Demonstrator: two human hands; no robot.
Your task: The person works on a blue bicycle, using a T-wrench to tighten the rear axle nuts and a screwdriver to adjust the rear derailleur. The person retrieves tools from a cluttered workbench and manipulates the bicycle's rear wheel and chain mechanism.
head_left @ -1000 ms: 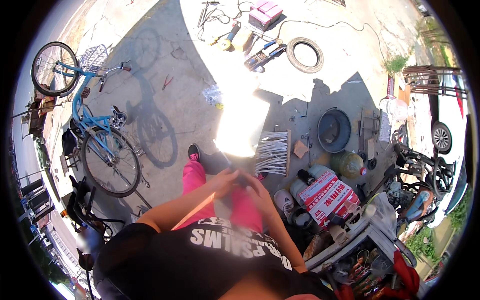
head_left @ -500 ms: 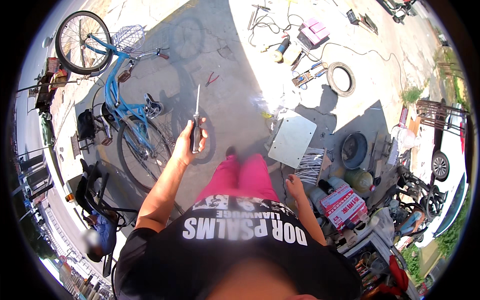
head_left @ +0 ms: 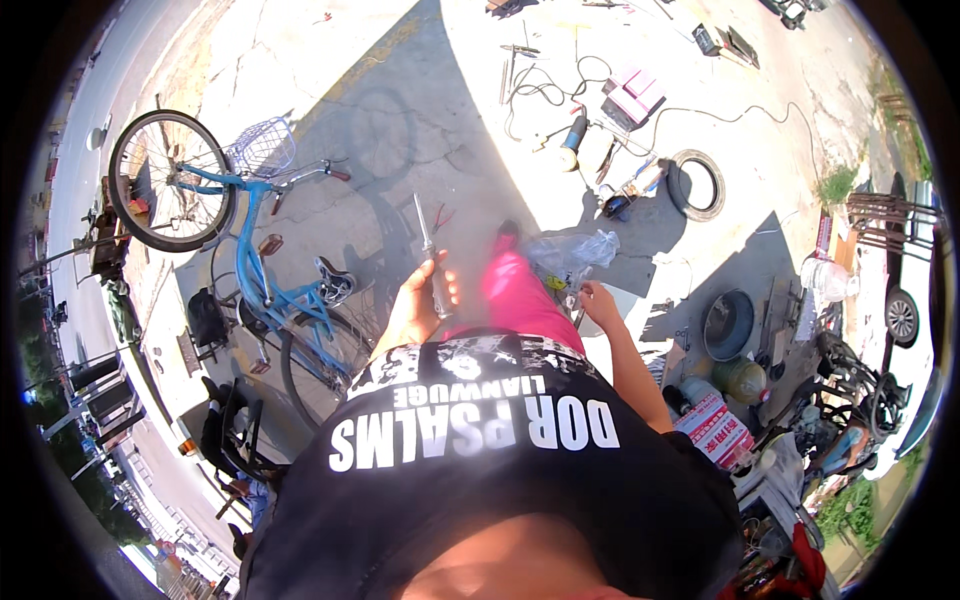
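My left hand (head_left: 412, 308) is closed round the dark handle of a screwdriver (head_left: 421, 220), whose thin metal shaft points away from me. Red-handled pliers (head_left: 441, 214) lie on the ground just past the shaft. My right hand (head_left: 599, 304) hangs low beside my leg, its fingers loosely bent and apart, and I make out nothing held in it. Under and beside it is a pale flat panel (head_left: 625, 303), partly covered by my arm and leg. Crumpled clear plastic (head_left: 590, 250) lies just beyond that hand.
To the left, a blue bicycle (head_left: 249, 240) lies on the ground. Ahead right are an angle grinder (head_left: 574, 140), cables, a pink box (head_left: 633, 98) and a loose tyre (head_left: 695, 185). A round metal basin (head_left: 729, 325) and a red-and-white carton (head_left: 717, 431) stand at right.
I have stepped forward, one leg now stretched ahead. The screwdriver in my left hand has come closer to my body. My right hand has moved up in the view, over the panel.
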